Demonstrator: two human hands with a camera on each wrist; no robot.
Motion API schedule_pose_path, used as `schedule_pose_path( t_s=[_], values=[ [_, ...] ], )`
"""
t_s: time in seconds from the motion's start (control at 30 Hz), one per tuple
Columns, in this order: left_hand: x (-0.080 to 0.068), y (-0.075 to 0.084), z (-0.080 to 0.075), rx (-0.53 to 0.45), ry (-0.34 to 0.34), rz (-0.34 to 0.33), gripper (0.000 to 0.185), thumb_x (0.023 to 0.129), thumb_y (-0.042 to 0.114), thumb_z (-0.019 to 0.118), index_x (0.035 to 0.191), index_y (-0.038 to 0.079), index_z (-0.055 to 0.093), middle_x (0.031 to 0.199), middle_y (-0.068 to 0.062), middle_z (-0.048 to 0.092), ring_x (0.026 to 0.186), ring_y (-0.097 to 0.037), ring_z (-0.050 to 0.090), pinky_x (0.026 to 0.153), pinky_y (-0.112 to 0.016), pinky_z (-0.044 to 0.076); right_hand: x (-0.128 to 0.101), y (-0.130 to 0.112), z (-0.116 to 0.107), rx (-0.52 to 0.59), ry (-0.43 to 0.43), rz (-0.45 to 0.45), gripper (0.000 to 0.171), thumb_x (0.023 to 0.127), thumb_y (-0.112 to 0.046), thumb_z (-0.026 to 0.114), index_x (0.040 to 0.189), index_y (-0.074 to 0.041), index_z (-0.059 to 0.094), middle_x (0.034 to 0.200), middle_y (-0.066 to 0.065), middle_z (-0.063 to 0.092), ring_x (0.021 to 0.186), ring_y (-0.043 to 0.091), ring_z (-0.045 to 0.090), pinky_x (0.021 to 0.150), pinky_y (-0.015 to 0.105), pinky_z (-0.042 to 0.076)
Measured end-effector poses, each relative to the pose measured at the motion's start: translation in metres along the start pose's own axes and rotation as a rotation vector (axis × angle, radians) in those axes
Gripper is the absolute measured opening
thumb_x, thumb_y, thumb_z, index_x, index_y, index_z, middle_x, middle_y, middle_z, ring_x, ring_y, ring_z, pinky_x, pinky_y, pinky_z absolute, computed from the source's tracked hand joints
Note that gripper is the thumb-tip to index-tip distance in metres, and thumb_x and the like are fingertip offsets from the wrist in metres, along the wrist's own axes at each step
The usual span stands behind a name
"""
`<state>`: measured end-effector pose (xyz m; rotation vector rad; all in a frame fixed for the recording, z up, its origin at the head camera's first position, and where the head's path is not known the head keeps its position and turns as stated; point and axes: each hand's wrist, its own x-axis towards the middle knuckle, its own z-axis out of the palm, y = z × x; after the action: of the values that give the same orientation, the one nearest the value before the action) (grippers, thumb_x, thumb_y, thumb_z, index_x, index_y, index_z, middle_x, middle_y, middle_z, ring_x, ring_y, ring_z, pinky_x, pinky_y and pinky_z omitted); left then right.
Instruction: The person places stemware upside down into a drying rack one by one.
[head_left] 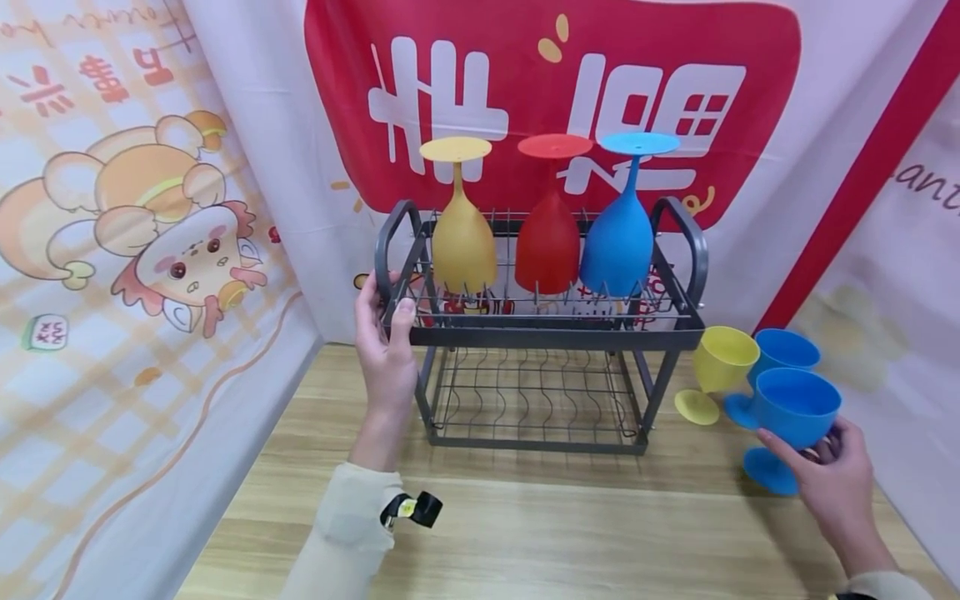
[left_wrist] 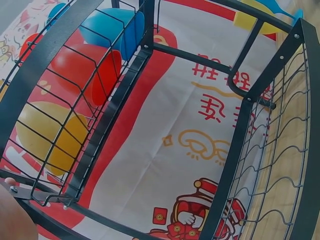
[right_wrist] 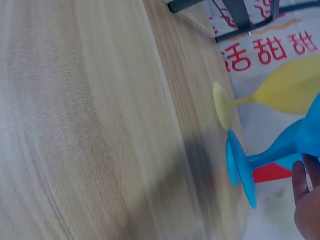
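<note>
Right hand (head_left: 832, 483) is down at the right end of the wooden tabletop (head_left: 525, 533), fingers (head_left: 780, 444) curled round the bowl and stem of the nearest blue goblet (head_left: 791, 417), which stands upright on its round foot, touching or just beside a second blue goblet (head_left: 780, 354) and a yellow goblet (head_left: 722, 362) that tilts toward the rack. Left hand (head_left: 386, 350) grips the left end of the dark wire dish rack (head_left: 555, 337), thumb hooked over the frame near the handle, steadying it. Up on the top tier, 3 goblets hang upside down on the prongs: yellow (head_left: 463, 242), red (head_left: 549, 242), blue (head_left: 618, 237). The matte, opaque look suggests plastic or silicone, so my read is light, not fragile, maybe a little springy at the bowl wall, and grippy rather than slick. A wide bowl on a thin stem makes it top-heavy once lifted; holding low on the bowl where it meets the stem, as the fingers do, looks the sound place. The right wrist view shows the blue foot (right_wrist: 241, 172) flat on the wood.
</note>
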<state>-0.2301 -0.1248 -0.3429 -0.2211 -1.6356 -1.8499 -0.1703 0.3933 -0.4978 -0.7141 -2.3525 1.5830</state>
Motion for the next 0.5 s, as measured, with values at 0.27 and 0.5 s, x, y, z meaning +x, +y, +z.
schedule_pose_path(
  t_s=[0.27,0.5],
  values=[
    [0.000,0.001,-0.002,0.015,-0.002,-0.002,0.054,0.107,0.020,0.058,0.159,0.017,0.043,0.153,-0.005,0.057,0.142,-0.019,0.054,0.124,-0.044,0.042,-0.027,-0.010,0.012,-0.275,0.050,-0.343,0.100,0.089,-0.039,0.086,0.167,-0.019,0.027,0.160,0.026,0.047,0.133,0.049,0.048,0.111,0.025,0.050],
    [-0.001,0.002,-0.002,-0.005,0.017,-0.010,0.053,0.106,0.018,0.060,0.157,0.017,0.046,0.149,0.003,0.060,0.140,-0.015,0.055,0.121,-0.038,0.044,-0.043,-0.020,0.023,-0.310,0.081,-0.619,0.104,0.076,-0.018,0.097,0.162,-0.013,0.039,0.152,0.028,0.054,0.132,0.054,0.051,0.104,0.084,0.041]
  ],
)
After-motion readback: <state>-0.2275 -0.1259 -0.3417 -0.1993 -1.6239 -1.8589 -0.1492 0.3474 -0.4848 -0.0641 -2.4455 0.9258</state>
